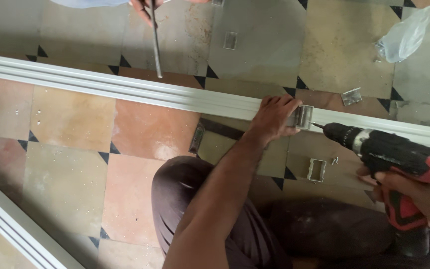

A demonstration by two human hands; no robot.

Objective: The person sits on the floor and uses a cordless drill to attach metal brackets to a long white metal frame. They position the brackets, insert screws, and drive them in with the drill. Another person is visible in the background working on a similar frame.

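My left hand (273, 118) pins a small bracket (302, 117) against the long rail (125, 89); my right hand (419, 194) grips the drill (394, 159), its bit pointing left at it.

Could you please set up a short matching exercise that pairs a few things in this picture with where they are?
Things:
1. cordless drill
2. small metal bracket
3. thin metal rod
4. clear plastic bag

Places:
A. on the floor, top right
B. in the right hand
C. held by another person's hand at the top edge
D. pressed to the white rail by the left hand

Pairs: 1-B, 2-D, 3-C, 4-A
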